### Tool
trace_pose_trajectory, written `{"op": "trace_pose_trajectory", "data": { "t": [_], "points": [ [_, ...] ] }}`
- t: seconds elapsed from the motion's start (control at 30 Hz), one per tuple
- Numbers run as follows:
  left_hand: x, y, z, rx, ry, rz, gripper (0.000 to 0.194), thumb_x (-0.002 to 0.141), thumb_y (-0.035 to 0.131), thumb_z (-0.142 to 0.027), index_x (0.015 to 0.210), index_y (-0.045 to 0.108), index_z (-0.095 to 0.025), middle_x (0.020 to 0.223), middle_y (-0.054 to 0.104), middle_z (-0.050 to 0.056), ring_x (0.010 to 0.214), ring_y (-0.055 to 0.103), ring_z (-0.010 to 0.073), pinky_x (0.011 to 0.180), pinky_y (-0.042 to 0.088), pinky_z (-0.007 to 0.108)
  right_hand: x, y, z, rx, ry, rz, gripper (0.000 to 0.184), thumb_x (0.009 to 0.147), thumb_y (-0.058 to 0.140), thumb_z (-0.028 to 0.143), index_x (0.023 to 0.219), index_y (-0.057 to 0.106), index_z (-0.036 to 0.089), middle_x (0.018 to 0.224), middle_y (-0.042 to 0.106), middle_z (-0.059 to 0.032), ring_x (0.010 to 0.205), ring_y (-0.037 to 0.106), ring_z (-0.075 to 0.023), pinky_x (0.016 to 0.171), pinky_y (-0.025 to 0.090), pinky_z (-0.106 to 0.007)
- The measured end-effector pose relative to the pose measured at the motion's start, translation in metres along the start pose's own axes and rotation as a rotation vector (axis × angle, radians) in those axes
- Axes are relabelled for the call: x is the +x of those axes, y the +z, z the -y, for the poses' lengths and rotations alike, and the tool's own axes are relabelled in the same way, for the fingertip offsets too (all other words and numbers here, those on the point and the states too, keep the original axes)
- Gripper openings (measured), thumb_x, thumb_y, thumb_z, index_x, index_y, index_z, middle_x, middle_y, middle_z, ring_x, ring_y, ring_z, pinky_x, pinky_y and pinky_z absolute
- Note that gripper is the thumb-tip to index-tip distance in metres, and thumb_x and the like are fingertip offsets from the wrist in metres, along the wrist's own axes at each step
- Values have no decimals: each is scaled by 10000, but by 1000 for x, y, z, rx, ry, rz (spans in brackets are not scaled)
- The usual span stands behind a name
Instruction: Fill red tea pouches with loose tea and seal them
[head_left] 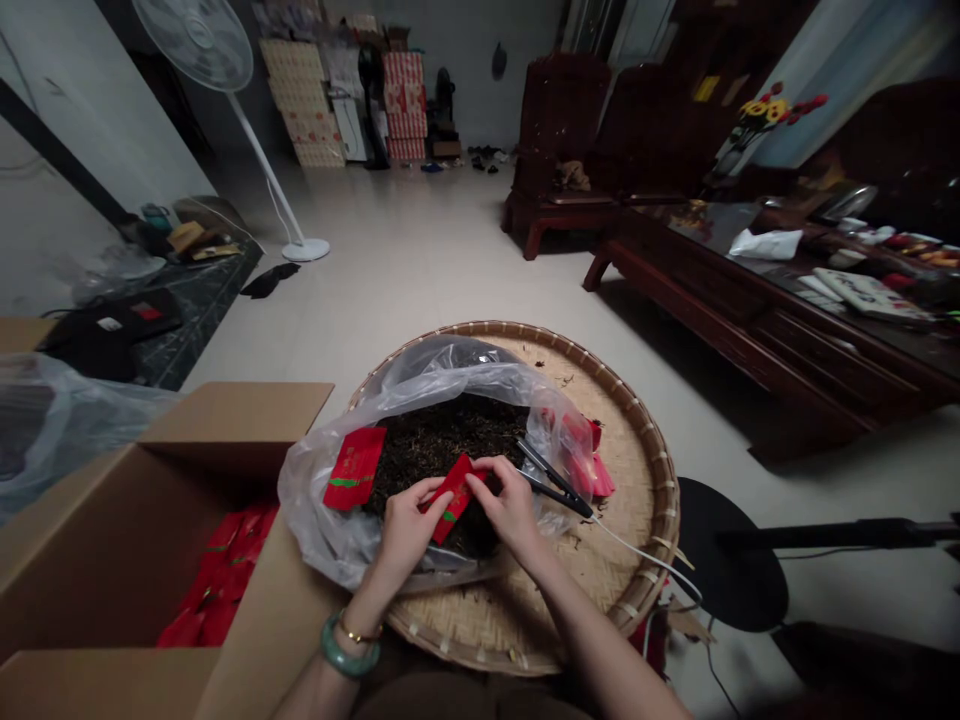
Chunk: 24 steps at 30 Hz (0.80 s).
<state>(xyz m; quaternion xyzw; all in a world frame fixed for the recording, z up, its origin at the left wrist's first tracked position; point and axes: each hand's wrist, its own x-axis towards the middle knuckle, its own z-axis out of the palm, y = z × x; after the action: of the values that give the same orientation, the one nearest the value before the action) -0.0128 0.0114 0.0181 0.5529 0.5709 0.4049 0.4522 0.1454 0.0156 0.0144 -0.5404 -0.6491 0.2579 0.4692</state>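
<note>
Between both hands is a small red packet (452,505) with a green band, held tilted over an open clear plastic bag (319,535). My left hand (411,520) pinches its left side, and my right hand (510,500) grips its upper right edge with thumb and fingers. Dark loose tea leaves (450,425) fill the bag. A second red packet (356,467) lies at the bag's left side. Right of my right hand rests a black-handled hand sealer (559,482) with a white cord. More red packets (592,460) show beside and partly behind the bag's plastic.
The bag sits on a round woven bamboo tray (637,430). At the left stands an open cardboard box (236,415) with several red packets (225,570) inside. A black round stand base (727,555) is at the right, near a dark wooden table (750,320). A white fan (304,248) stands farther back.
</note>
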Motion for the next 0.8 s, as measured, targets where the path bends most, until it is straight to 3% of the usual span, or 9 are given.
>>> {"op": "trace_pose_trajectory", "data": {
  "t": [0.07,0.17,0.33,0.43,0.63,0.8],
  "points": [
    [-1,-2,0,108,68,-11,208,712,628,-296,861,725,-187,840,752,49,732,698,209,709,553,304,4,-4,-1,-110,-4,-18,87,815,620,281,794,644,200,778,587,-41,759,550,-189,679,474,-324],
    [1,-4,3,140,81,-45,189,700,649,-295,842,728,-196,807,751,43,711,698,205,706,557,304,6,-11,-1,-223,-142,-44,109,835,588,250,772,657,193,796,566,-66,793,516,-205,696,459,-344],
    [6,-6,9,-81,1,-120,196,645,689,-319,756,702,-159,746,739,48,679,695,197,655,560,282,3,-15,0,-31,-310,33,163,876,496,148,905,648,197,808,646,-64,758,559,-180,690,476,-324],
    [7,-6,8,-128,-14,-167,182,614,708,-328,665,690,-153,649,718,31,593,667,177,596,546,262,2,-14,0,86,-214,42,141,854,535,168,888,668,199,791,673,-56,749,590,-180,696,485,-324],
    [3,-2,2,-162,-14,-191,144,569,752,-302,628,720,-175,651,725,35,622,665,190,630,547,277,0,-9,5,297,181,179,134,763,660,294,845,715,204,818,720,-46,751,640,-198,726,502,-328],
    [-1,5,2,-566,-190,-144,374,593,759,-418,829,741,-129,841,748,106,781,696,238,762,559,361,-3,-6,8,552,290,295,274,748,668,385,938,690,189,924,722,-52,851,652,-208,828,489,-357]
  ]
}}
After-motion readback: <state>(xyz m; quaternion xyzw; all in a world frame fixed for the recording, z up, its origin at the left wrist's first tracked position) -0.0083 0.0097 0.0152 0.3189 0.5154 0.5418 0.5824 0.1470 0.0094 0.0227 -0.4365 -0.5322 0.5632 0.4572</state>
